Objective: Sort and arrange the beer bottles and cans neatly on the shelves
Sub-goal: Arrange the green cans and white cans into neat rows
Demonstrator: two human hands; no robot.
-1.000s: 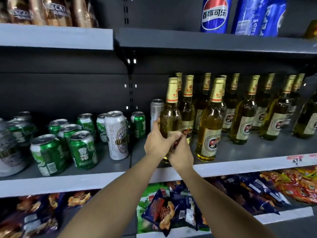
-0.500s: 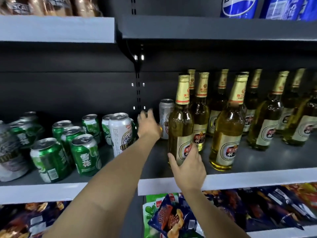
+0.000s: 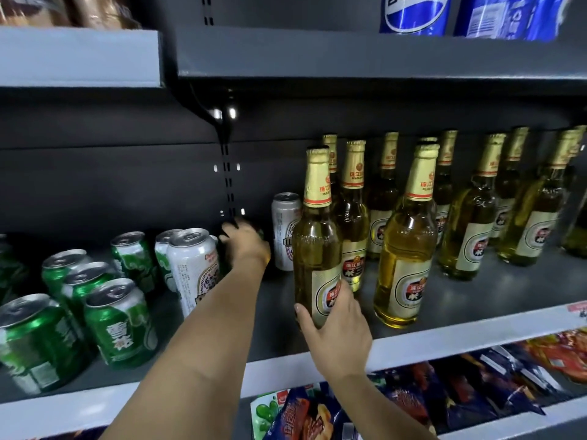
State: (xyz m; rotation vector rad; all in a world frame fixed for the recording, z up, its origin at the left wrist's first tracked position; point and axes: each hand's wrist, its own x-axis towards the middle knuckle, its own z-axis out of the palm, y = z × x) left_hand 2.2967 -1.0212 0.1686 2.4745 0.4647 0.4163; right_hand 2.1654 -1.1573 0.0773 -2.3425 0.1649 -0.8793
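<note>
Head view, middle shelf (image 3: pixel 476 336), grey metal with a pale front edge.

Item 1: front beer bottle (image 3: pixel 317 249), clear glass, golden beer, gold foil neck, standing upright near the shelf's front edge. The right hand (image 3: pixel 338 325) holds its lower body, thumb on the left side, fingers wrapped round the label on the right.

Item 2: second front bottle (image 3: pixel 406 255), same make, upright just to the right of the first, apart from the hand.

Item 3: further bottles (image 3: pixel 470 223) of the same make, upright in rows behind and to the right, reaching the right edge of the view.

Item 4: tall silver can (image 3: pixel 286 231), upright at the back, just left of the held bottle.

Item 5: green can (image 3: pixel 259 233), mostly hidden behind the left hand (image 3: pixel 246 246). The hand reaches to the back of the shelf with its fingers curled over the can's top; whether they truly clamp it cannot be told.

Item 6: tall white can (image 3: pixel 195 268), upright, just left of the left forearm.

Item 7: cluster of green cans (image 3: pixel 117 322), unevenly spaced on the left half of the shelf, several leaning in the wide lens.

Upper shelf: blue cola cans (image 3: pixel 413 14) at right, brown packets (image 3: pixel 63 9) at left.

Lower shelf: snack bags (image 3: pixel 317 414), blue and red.
</note>
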